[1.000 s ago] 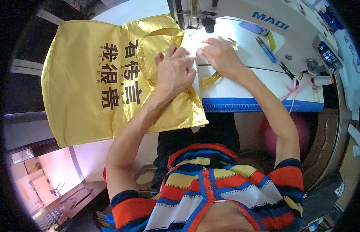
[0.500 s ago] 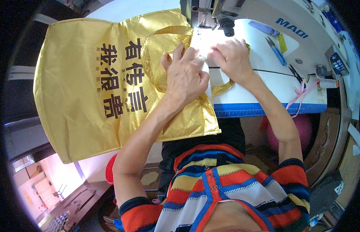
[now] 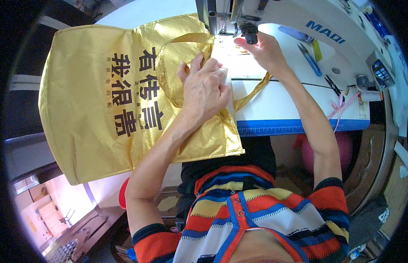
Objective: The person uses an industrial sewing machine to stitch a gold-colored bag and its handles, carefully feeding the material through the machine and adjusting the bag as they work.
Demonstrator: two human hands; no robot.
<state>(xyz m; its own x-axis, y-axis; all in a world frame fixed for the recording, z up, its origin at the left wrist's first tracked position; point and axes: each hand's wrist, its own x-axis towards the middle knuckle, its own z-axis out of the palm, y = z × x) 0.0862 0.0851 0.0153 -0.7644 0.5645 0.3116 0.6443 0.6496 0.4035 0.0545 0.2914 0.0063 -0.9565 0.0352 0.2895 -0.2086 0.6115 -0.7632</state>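
A gold fabric bag (image 3: 88, 87) with dark printed characters lies across the white machine bed, its right edge by the needle area of a sewing machine (image 3: 296, 22). My left hand (image 3: 206, 85) lies on the bag near that edge, fingers parted and pressing on the cloth. One gold handle (image 3: 169, 90) loops beside this hand. A second gold strap (image 3: 252, 93) runs from the bag's right edge toward my right wrist. My right hand (image 3: 267, 50) is just right of the needle area, thumb pointing left; a dark knob (image 3: 249, 31) hides some of its fingers.
On the bed to the right lie blue-handled tweezers (image 3: 311, 61), a yellow strip (image 3: 317, 50), small black scissors (image 3: 333, 85), a pink ribbon (image 3: 340, 106) and a thread spool (image 3: 371, 96). A blue ruled strip (image 3: 291, 127) edges the table's front.
My right hand has moved away from the bag's edge, up and right, partly behind the knob. My left hand stays on the bag. In the picture, bag and machine have shifted slightly left.
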